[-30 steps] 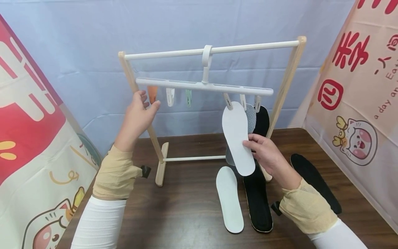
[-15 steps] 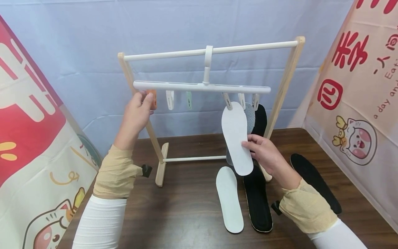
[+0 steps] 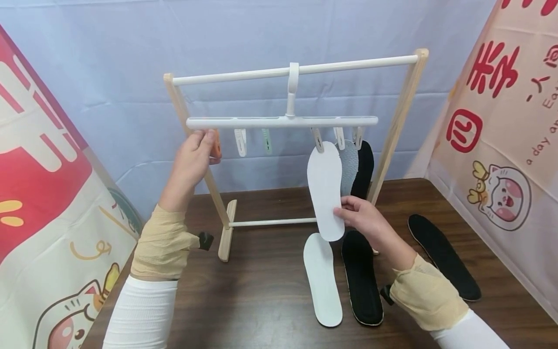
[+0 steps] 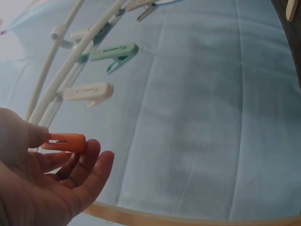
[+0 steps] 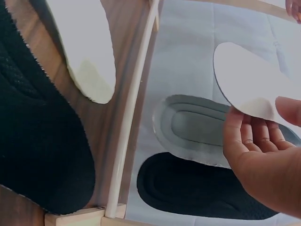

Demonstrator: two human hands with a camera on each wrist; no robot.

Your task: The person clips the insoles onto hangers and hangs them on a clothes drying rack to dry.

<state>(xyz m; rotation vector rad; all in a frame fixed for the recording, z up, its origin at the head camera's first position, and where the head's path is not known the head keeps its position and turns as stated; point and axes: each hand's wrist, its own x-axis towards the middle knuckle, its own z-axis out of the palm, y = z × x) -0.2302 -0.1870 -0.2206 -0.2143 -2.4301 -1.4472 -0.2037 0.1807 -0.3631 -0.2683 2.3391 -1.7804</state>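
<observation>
While I watch through the head camera, the white clip hanger (image 3: 282, 122) sits level, its hook over the white top rail (image 3: 357, 64) of a wooden-legged rack. Just under the hanger's left end, the left hand (image 3: 189, 162) pinches the orange clip (image 3: 216, 145) between thumb and fingers; my left wrist view shows the outer fingers loosely curved beside it, though I cannot tell whether the clip's mouth is spread. Along from it under the hanger's left half come a white clip (image 3: 241, 142) and a green clip (image 3: 267, 141). Below the hanger's right half hangs the white insole (image 3: 324, 189), its top in the taupe clip (image 3: 317, 140); the right hand (image 3: 364, 220) has its lower right edge clamped, thumb in front and fingers behind. Toward the hanger's right end, partly hidden behind that insole, I see the gray insole (image 3: 348, 167) and then the hanging black insole (image 3: 365, 169), each under a clip of its own. On the dark wood table (image 3: 253, 291), nearer me than the hanger, lie a loose white insole (image 3: 323, 281) and, just beside it, a loose black insole (image 3: 362, 278); another black insole (image 3: 443, 257) lies beyond the hanger's right end.
</observation>
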